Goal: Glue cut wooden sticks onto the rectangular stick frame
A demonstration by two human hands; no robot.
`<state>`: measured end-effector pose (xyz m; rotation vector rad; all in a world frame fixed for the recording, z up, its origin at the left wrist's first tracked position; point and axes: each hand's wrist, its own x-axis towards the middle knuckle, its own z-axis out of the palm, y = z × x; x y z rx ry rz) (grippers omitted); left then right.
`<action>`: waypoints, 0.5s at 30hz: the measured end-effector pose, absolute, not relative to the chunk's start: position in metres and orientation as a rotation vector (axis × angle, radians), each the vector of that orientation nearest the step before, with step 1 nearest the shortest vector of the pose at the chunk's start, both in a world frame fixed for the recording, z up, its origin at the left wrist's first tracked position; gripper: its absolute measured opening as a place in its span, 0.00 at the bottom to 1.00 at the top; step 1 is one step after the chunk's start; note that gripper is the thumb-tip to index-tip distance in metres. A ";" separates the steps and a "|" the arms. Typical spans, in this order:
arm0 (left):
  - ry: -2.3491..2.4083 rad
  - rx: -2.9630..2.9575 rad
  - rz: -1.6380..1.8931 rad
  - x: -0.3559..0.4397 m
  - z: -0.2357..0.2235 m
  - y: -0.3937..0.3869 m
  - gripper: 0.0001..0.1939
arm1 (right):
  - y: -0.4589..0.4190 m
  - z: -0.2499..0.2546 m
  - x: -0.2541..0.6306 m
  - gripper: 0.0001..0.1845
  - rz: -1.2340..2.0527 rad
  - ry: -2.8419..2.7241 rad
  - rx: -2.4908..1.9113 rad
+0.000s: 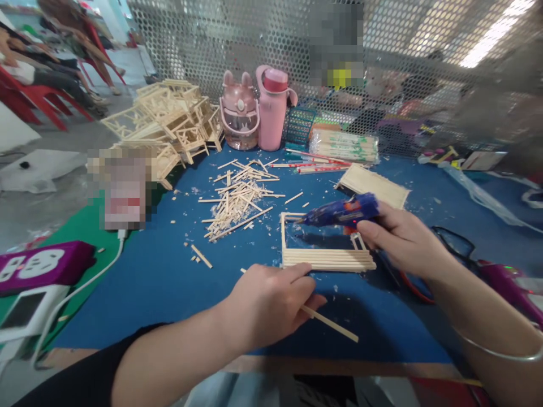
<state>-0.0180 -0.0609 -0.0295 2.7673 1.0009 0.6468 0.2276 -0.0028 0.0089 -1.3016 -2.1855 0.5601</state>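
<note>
My right hand (401, 237) is wrapped round a blue hot glue gun (345, 210), its nozzle pointing left over a small wooden frame. That stick frame (328, 260) lies on the blue table; several sticks side by side fill its near edge, and its far part is open. My left hand (282, 297) is closed on a thin wooden stick (335, 325), which sticks out to the right below the frame. The index finger of that hand rests at the frame's near edge. Part of the stick is hidden under the left hand.
A heap of loose sticks (237, 198) lies beyond my left hand. Stacked stick structures (173, 121) stand at the back left, beside two pink bottles (272, 113). A flat stick panel (375, 185) lies behind the glue gun. Purple power strips (46, 265) flank the table.
</note>
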 end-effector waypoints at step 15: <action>1.021 2.802 0.879 -0.025 -0.031 -0.052 0.18 | 0.051 -0.043 0.328 0.24 -0.405 -1.766 -2.117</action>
